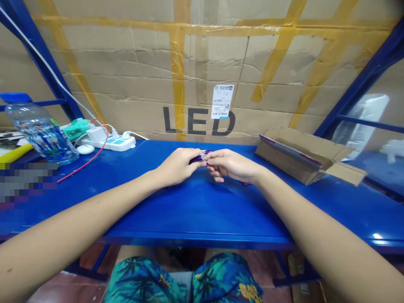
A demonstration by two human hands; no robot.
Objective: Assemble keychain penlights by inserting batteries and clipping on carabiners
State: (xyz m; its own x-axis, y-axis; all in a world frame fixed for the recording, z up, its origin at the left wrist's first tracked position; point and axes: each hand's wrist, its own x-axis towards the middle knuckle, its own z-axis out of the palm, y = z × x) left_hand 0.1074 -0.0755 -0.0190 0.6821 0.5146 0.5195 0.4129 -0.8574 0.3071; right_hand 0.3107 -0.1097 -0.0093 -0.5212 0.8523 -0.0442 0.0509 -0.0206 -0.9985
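Over the middle of the blue table [202, 210], both hands meet at a small dark purple item with a silvery metal fitting [203, 157]. It may be a strap with a clasp, but most of it is hidden by fingers. My left hand [178, 165] is closed round its purple end. From the other side, my right hand [229, 163] pinches at the metal part with thumb and forefinger, the other fingers curled below. A bit of purple and metal [207, 151] shows just behind the fingertips. Something small and red [246, 183] peeks out by my right wrist.
At right stands an open cardboard box [293, 155] with a flap out. Left are a water bottle [41, 130], a white power strip [118, 142] with plugs and a red cable [99, 153]. A large taped carton [132, 84] rises behind, between blue metal posts.
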